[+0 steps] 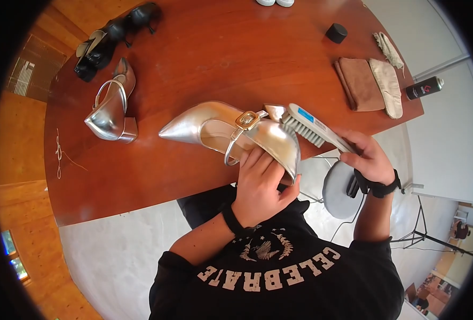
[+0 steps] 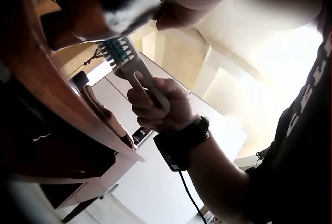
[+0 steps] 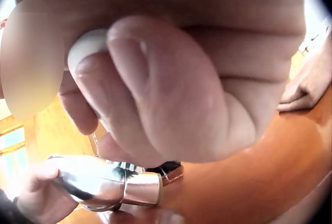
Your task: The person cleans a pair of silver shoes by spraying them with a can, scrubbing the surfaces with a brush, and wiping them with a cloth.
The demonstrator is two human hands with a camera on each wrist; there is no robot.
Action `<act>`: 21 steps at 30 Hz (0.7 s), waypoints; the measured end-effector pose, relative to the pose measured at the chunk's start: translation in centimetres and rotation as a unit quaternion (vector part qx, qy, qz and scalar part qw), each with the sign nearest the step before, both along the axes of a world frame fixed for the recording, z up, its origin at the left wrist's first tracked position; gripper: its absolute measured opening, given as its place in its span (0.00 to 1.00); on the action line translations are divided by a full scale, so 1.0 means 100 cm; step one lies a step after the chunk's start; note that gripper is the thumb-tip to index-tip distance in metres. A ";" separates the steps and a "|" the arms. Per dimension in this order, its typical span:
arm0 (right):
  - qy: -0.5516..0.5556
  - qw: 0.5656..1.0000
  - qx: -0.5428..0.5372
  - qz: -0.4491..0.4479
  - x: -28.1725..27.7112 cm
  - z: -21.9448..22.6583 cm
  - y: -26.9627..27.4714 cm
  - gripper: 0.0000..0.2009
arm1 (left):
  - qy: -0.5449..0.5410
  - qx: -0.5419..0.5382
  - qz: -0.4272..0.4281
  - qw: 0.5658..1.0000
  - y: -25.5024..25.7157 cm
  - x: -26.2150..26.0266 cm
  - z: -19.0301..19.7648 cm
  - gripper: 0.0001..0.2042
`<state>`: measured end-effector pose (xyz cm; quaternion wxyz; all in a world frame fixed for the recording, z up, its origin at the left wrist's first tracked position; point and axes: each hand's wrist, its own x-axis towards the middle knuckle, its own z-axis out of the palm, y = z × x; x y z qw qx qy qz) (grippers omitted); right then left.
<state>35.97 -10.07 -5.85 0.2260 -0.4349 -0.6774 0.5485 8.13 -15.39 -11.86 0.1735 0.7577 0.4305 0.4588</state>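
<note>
A shiny silver pointed shoe with a gold buckle (image 1: 194, 121) is held up by the left hand (image 1: 260, 189), whose fingers reach inside its opening while the thumb lies along the heel end. The right hand (image 1: 374, 160) grips the handle of a grey brush (image 1: 314, 127); its bristles touch the shoe's back part near the block heel. In the left wrist view, the bristles (image 2: 115, 52) lie against the shoe's underside edge, and the right hand (image 2: 163, 105) is wrapped round the handle. The right wrist view shows curled fingers (image 3: 166, 89) close up, with the silver shoe (image 3: 91, 180) beyond.
Another silver shoe (image 1: 108, 117) stands at the table's left. Black shoes (image 1: 113, 34) are at the back left. Toward the right are a black round lid (image 1: 336, 33), a brown cloth (image 1: 358, 84), a pale cloth (image 1: 387, 88) and a spray can (image 1: 424, 88). A string (image 1: 59, 154) lies near the left edge.
</note>
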 end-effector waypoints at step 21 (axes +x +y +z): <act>0.091 0.991 -0.095 0.037 -0.044 -0.032 -0.012 0.31 | -0.080 0.016 0.002 0.997 -0.033 -0.058 0.013 0.14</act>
